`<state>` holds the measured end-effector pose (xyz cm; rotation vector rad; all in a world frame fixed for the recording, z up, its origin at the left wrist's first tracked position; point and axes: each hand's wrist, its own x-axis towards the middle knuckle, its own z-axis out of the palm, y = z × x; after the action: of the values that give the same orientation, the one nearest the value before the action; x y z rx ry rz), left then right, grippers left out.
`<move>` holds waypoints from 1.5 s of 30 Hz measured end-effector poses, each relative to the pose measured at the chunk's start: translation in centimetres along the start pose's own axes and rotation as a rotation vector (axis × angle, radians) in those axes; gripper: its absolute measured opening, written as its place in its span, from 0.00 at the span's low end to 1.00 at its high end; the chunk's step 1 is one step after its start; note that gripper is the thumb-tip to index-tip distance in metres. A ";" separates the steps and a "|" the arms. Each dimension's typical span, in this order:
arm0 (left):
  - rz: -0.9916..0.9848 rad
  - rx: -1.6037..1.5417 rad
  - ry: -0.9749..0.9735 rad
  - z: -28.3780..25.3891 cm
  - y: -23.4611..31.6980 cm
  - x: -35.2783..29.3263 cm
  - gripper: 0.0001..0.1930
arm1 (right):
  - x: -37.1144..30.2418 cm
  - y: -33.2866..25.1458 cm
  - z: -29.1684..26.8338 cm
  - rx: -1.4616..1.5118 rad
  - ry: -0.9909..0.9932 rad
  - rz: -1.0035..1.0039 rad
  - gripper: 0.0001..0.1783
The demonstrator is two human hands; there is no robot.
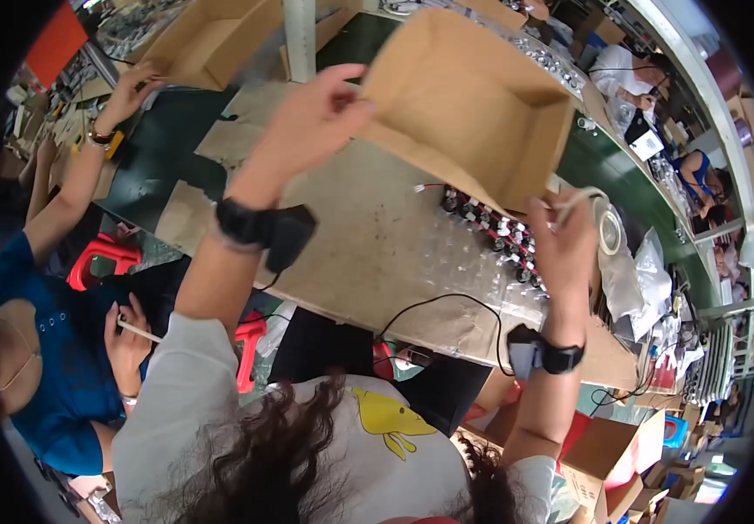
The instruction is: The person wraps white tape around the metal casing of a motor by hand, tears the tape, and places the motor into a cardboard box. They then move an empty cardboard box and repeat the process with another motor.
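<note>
An open brown cardboard box (455, 96) is tilted above the worktable, its hollow inside facing me. My left hand (316, 122) grips the box's left edge between thumb and fingers. At its lower right corner, my right hand (564, 240) is closed on the cardboard. A pale curved strip (582, 199) shows at the right fingers; I cannot tell whether they hold it. Just below the box lies a row of small black parts (492, 229) with red wires and white connectors, partly hidden by the box and beside clear plastic (447, 266).
Brown cardboard (351, 253) covers the table before me. A white roll (609, 229) and plastic bags (647, 279) lie right. A black cable (447, 299) crosses the front edge. At left, a co-worker's hand (132, 92) touches another box (211, 44). A metal post (300, 39) stands behind.
</note>
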<state>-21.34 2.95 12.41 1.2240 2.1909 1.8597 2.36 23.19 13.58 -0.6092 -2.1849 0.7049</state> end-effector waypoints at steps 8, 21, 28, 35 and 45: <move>-0.401 0.388 -0.009 -8.6 -11.6 -6.1 0.23 | -3.4 -1.8 14.2 -0.205 -0.241 -0.021 0.19; -0.056 0.675 0.291 -4.6 -7.7 -12.5 0.25 | -8.7 -2.8 8.4 -0.100 -0.177 -0.087 0.20; -0.050 0.354 0.130 0.1 -5.0 -13.3 0.19 | -13.3 -2.2 4.4 0.081 -0.222 -0.119 0.14; -0.087 0.604 -0.077 3.6 -11.5 -2.9 0.11 | -15.2 -0.4 4.0 0.179 -0.261 -0.061 0.13; 0.035 0.629 -0.109 5.3 -3.3 -7.3 0.33 | -16.5 1.2 1.0 0.147 -0.281 0.048 0.12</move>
<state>-15.53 3.34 4.75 1.3914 2.8019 1.0883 11.89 13.64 3.90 -0.5129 -2.3518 1.0196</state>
